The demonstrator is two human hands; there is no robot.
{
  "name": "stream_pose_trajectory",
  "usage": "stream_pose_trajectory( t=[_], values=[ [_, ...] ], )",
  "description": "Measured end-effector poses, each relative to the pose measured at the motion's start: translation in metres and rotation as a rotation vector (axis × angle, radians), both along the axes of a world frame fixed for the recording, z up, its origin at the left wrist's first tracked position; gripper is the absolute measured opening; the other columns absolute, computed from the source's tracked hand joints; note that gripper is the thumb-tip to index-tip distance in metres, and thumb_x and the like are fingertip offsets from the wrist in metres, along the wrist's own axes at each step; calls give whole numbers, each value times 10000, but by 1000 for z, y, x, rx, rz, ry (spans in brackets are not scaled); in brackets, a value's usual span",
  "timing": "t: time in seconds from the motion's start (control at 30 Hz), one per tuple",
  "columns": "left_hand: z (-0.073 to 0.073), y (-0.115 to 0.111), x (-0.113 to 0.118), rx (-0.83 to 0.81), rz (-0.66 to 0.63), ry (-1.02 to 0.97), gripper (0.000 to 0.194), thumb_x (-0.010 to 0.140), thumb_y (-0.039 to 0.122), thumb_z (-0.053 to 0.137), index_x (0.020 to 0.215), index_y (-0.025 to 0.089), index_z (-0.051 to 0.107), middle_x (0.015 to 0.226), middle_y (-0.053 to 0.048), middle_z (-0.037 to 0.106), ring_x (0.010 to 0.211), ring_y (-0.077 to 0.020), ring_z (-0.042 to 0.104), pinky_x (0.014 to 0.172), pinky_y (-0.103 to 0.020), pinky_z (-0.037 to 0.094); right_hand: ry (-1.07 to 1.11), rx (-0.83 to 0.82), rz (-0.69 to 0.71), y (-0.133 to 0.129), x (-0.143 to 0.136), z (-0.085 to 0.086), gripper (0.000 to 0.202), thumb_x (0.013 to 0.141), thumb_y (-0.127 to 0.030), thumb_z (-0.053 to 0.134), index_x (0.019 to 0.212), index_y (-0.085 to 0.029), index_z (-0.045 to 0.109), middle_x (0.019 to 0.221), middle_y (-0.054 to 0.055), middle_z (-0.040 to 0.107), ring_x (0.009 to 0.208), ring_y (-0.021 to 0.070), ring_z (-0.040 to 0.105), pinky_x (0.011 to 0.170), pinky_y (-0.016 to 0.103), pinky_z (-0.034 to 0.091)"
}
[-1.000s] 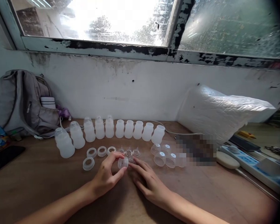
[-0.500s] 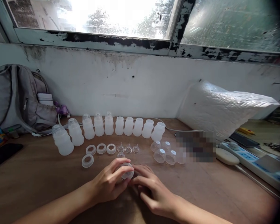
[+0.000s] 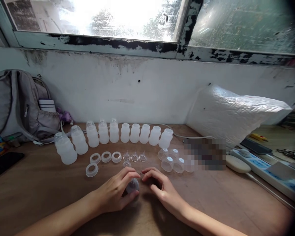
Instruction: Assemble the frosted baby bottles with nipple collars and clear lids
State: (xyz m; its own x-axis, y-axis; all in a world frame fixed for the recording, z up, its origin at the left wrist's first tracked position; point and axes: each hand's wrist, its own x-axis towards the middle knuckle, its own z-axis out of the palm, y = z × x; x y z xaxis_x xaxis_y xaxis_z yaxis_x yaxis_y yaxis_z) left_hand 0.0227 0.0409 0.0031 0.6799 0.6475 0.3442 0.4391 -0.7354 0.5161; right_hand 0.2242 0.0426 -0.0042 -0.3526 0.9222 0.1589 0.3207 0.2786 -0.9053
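Clamped between thumb and fingers of the left hand [image 3: 130,185]: a clear ring [image 3: 133,186], partly covered by the grip. Location of the clear ring: centre of the table [image 3: 211,200], on the near side, just in front of a single teat [image 3: 126,164]. Contact between clear ring and table top: impossible to tell from this angle. Right hand [image 3: 147,184]: just beside, fingers curled, thumb and fingertips apart.

Behind the hands: three teats [image 3: 134,157] in a short row, tips upward. Left of these: three loose rings [image 3: 106,160] in line, with a fourth nearer the front. On the right: five clear caps [image 3: 167,166] in a cluster. Along the back: ten white bottles [image 3: 114,134] in a curved row, all upright; five on the left with covers fitted, five on the right with open tops. At left: a backpack [image 3: 24,108] and a phone [image 3: 6,165]. At right: a white parcel [image 3: 236,114] and a power strip [image 3: 266,173].
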Motion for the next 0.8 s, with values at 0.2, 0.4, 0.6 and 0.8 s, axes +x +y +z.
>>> stream_pose_trajectory(
  t=[0.2, 0.4, 0.6, 0.8],
  values=[
    [-2, 4, 1, 17, 58, -17, 267, 806, 213, 456, 1072, 183, 456, 1021, -74, 499, 920, -151, 489, 815, -273, 428, -21, -18, 6, 2, 0, -3, 246, 641, -46, 397, 762, -167, 574, 968, 56, 551, 966, 172, 491, 866, 306, 368],
    [-13, 11, 0, -61, 130, -80, 175, 869, 214, 350, 890, 173, 519, 822, -40, 557, 770, -131, 506, 712, -246, 416, -52, 19, 62, 1, 1, -2, 230, 696, -76, 438, 873, -177, 546, 943, 61, 566, 940, 176, 507, 851, 317, 395],
    [-11, 4, 0, -301, 227, -222, 184, 879, 278, 327, 827, 175, 471, 687, 13, 517, 611, -90, 480, 589, -195, 383, -88, 99, 213, -10, -8, 4, 385, 772, -200, 484, 1149, -197, 408, 1112, 87, 518, 998, 175, 498, 862, 306, 402],
    [-6, -4, 6, -397, 213, -333, 227, 879, 334, 317, 845, 174, 475, 699, 18, 524, 615, -89, 474, 588, -198, 369, -109, 179, 41, -8, -27, -3, 58, 756, -179, 464, 811, -179, 479, 741, 3, 534, 653, 110, 482, 611, 232, 396]
  ],
)
